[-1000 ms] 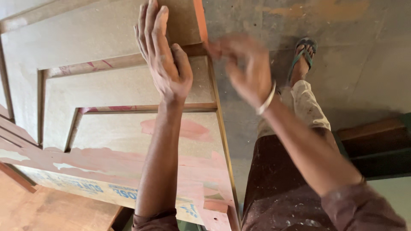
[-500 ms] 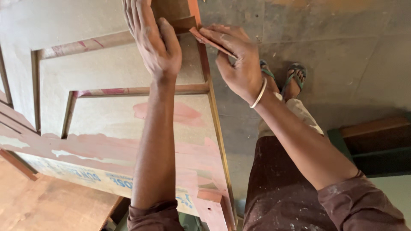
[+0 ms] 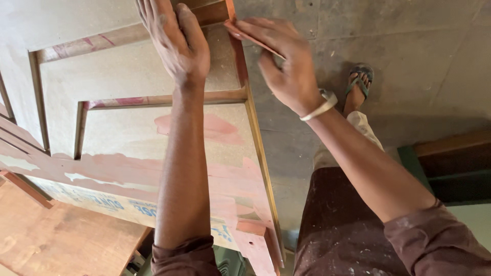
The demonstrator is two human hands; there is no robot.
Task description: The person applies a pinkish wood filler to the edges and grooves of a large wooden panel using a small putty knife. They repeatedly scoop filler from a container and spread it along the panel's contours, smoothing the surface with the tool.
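I'm standing on a grey concrete floor (image 3: 409, 46), leaning over a framed wood panel (image 3: 133, 138) w/ pinkish filler patches. My left hand (image 3: 176, 41) is lying open, flat on the panel's top rail, bracing it. My right hand (image 3: 286, 64) is pinching a thin sandpaper sheet (image 3: 250, 37) against the panel's right edge.

One head cam, looks steeply down, close on wood panel (image 3: 128, 138) & floor (image 3: 409, 61).
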